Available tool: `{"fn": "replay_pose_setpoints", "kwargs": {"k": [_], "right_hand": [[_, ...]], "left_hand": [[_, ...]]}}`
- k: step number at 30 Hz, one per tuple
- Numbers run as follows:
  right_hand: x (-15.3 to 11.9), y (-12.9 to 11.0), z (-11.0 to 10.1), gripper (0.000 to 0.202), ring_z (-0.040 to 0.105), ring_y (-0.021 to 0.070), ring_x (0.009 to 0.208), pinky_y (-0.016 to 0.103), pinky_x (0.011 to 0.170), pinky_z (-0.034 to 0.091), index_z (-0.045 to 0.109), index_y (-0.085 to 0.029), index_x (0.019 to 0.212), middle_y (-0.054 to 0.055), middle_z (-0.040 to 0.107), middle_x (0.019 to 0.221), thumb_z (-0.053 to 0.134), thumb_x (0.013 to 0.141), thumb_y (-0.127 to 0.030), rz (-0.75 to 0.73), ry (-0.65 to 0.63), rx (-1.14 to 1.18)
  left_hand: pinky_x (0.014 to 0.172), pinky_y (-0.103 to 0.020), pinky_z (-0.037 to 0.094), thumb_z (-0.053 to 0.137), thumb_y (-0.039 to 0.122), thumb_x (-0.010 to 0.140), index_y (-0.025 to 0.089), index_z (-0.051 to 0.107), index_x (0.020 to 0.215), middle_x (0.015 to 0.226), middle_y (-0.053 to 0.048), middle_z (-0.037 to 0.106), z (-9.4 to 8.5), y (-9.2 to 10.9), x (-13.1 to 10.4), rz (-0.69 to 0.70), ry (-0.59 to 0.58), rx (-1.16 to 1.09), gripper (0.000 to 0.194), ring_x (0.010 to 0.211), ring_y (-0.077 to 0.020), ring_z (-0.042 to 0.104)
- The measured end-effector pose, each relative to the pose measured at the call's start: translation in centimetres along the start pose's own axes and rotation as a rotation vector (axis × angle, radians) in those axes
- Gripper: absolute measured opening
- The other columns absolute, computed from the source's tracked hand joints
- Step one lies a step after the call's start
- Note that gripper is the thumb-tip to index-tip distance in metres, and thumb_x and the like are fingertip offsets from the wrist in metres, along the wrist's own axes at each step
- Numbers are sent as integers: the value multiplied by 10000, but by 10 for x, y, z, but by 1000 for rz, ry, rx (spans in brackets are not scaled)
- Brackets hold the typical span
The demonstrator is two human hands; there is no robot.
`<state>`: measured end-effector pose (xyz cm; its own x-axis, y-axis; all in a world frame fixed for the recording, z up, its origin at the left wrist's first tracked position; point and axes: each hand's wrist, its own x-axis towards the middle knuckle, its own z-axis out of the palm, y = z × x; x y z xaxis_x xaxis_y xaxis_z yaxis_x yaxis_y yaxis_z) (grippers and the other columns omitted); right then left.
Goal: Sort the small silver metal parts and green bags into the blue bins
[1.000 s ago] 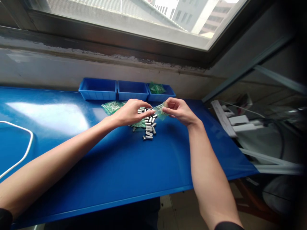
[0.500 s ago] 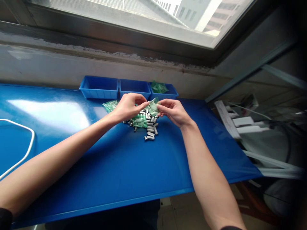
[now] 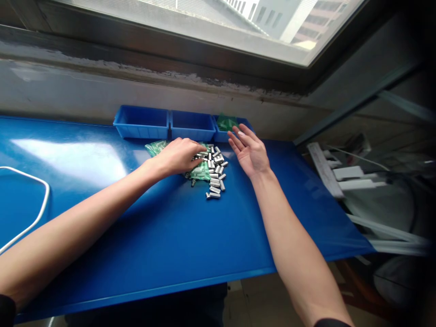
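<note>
Short metal pieces (image 3: 215,183) lie in a pile on the blue table, mixed with green plastic bags (image 3: 200,172). Over the left part of that pile is my left hand (image 3: 180,156), its fingers curled down at the bags and metal pieces; whether it grips anything is hidden. My right hand (image 3: 250,152) is raised palm up beside the right bin, fingers spread, holding nothing. Green bags (image 3: 226,122) sit in the right blue bin (image 3: 223,136), just behind my right fingertips. Another green bag (image 3: 156,148) lies left of my left hand.
Two more blue bins, the left one (image 3: 143,132) and the middle one (image 3: 194,134), stand in the row along the wall. A white cable (image 3: 46,195) curves over the table (image 3: 163,245) at the left. White equipment (image 3: 350,178) is beyond the right edge.
The green bag that was between both hands is no longer there. My right hand has opened and turned palm up near the right bin. My left hand has moved slightly lower over the pile.
</note>
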<state>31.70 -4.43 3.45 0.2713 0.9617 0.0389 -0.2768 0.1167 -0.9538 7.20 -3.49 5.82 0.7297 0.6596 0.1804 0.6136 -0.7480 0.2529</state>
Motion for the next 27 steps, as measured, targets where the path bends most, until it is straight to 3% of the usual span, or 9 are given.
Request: {"fn": "replay_pose_setpoints", "kwargs": {"k": [8,13,18,22,27], "right_hand": [[-11,-7,6,340,745,208,1158,309,920,625,722,-320,1088,-27,790,1239,813,765,-378,71,-114,-103],[-12,-6,6,368,755,207,1098,304,855,631,718,-332,1075,-30,794,1223,827,747,-455,79,-138,-151],[-12,-4,6,343,757,196,1039,284,799,624,745,-319,1048,-23,805,1173,840,737,-430,100,-152,-128],[-12,-3,5,323,753,182,948,269,750,610,768,-300,1011,-11,816,1100,865,725,-414,102,-162,-107],[-11,-1,6,364,734,173,899,268,742,581,781,-279,1017,18,811,1106,874,741,-496,28,-178,-215]], "left_hand": [[837,-350,543,578,297,1005,211,744,1291,1132,-145,789,2,6,4,-55,-29,148,342,1042,-311,762],[795,-370,522,553,206,976,172,794,1086,1023,-171,794,4,10,4,-78,-8,179,268,964,-324,764],[805,-392,523,494,111,934,154,800,948,931,-179,789,7,10,4,-42,17,205,310,888,-316,758],[877,-404,532,489,65,903,147,794,991,929,-150,795,13,8,5,16,151,148,328,915,-297,763],[931,-376,556,512,150,970,174,778,1121,1090,-118,798,11,11,5,-23,404,-84,308,1042,-271,756]]}}
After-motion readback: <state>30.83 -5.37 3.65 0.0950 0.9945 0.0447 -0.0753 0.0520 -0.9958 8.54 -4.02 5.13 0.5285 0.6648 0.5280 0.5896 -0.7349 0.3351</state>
